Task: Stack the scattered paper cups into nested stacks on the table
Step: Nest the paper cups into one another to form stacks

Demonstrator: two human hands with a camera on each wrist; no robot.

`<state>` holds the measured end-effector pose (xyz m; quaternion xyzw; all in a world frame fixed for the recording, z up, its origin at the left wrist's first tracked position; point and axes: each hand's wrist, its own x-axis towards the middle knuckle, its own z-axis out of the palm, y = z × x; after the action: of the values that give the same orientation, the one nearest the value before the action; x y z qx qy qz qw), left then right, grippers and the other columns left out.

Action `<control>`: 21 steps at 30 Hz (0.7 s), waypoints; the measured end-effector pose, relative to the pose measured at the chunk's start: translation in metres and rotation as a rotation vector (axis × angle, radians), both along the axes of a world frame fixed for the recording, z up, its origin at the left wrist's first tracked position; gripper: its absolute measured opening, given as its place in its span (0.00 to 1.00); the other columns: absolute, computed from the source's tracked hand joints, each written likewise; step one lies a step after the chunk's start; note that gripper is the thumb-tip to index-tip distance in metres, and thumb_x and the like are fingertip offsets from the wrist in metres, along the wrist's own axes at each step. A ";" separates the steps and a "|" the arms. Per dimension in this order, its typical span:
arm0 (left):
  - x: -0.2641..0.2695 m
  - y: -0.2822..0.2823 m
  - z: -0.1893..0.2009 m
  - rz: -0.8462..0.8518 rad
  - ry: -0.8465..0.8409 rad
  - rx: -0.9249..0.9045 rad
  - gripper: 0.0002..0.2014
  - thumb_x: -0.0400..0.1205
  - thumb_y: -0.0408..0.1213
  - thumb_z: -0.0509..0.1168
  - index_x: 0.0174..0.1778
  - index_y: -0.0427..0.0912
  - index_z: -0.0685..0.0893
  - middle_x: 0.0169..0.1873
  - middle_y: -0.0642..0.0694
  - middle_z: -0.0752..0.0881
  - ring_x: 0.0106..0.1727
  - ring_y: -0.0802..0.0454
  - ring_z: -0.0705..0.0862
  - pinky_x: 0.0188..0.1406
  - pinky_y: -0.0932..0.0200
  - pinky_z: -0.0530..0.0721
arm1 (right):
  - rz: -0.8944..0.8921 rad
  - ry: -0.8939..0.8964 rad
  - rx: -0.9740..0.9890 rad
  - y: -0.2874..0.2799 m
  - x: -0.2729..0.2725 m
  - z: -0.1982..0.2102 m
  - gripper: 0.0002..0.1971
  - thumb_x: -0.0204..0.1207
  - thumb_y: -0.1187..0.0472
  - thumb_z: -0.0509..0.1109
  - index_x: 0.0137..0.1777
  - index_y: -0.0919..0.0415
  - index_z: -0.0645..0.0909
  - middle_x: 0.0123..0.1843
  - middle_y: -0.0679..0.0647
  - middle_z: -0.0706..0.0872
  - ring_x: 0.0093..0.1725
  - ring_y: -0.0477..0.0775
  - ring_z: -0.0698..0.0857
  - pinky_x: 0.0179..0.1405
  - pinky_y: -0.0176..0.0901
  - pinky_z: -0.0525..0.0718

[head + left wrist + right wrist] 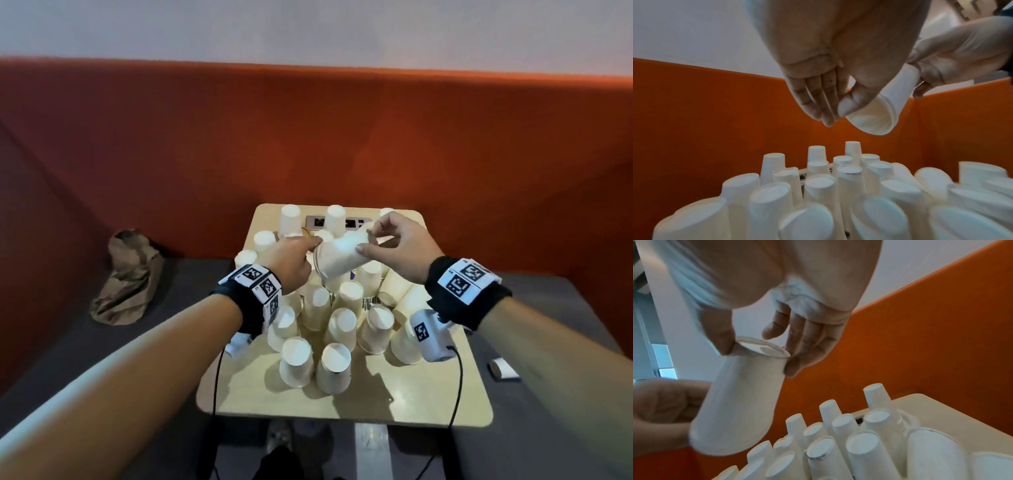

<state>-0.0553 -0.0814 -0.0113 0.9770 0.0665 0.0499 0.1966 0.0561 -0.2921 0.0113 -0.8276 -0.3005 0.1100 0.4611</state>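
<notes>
Surface point(342, 401) crowded with upside-down cups point(296, 361), centre to 12 o'clock. Above them, right hand point(404, 250) pinches tilted cup point(342, 255) at its base. Left hand point(291, 263), at 9 o'clock of it: fingers straight, thumb at rim.

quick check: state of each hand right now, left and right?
Left hand: fingers straight, thumb touching the rim of the raised paper cup; open.
Right hand: pinching that cup's base end, holding it.
</notes>
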 end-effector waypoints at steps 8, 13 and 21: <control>0.056 0.062 0.018 -0.014 0.014 0.035 0.43 0.72 0.50 0.76 0.81 0.44 0.67 0.78 0.46 0.72 0.77 0.46 0.70 0.77 0.53 0.67 | -0.127 -0.215 -0.003 0.080 0.020 0.009 0.11 0.70 0.48 0.78 0.42 0.49 0.80 0.40 0.45 0.88 0.41 0.47 0.86 0.43 0.44 0.84; 0.092 0.106 0.018 0.069 -0.103 0.039 0.31 0.69 0.57 0.75 0.66 0.50 0.81 0.61 0.50 0.86 0.60 0.46 0.83 0.60 0.45 0.80 | -0.015 -0.333 -0.021 0.145 0.042 0.014 0.08 0.71 0.49 0.76 0.46 0.49 0.83 0.54 0.44 0.87 0.53 0.49 0.84 0.56 0.51 0.83; 0.134 0.166 -0.005 0.183 -0.045 -0.276 0.26 0.65 0.44 0.78 0.60 0.51 0.85 0.49 0.51 0.90 0.50 0.52 0.87 0.50 0.51 0.87 | 0.019 -0.293 -0.218 0.215 0.082 -0.007 0.12 0.77 0.53 0.70 0.60 0.47 0.85 0.71 0.42 0.80 0.67 0.48 0.80 0.68 0.44 0.77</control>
<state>0.0789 0.0841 -0.0160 0.9292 0.1569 0.0797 0.3251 0.1380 -0.0773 0.0041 -0.8770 -0.3586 0.0247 0.3188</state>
